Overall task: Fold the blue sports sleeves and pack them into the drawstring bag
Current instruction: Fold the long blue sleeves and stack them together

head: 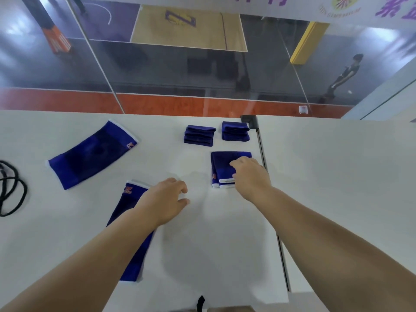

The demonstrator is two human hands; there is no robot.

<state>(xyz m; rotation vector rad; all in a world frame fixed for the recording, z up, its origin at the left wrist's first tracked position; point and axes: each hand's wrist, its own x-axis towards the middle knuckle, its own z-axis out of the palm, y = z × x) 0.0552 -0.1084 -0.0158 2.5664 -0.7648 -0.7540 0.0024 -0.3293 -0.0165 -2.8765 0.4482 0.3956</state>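
Pressing right hand [249, 176] fingers flat on third folded sleeve [222, 165], left hand [166, 199] loosely curled and empty; two folded stacks [199, 135] done, two flat sleeves [90, 154] left on table [337, 176], bag not seen.

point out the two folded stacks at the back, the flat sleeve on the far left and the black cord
left folded stack [199, 135], head view, middle of its top
right folded stack [235, 131], head view, middle of its top
flat sleeve [92, 154], head view, its centre
black cord [21, 190], head view, its right loop
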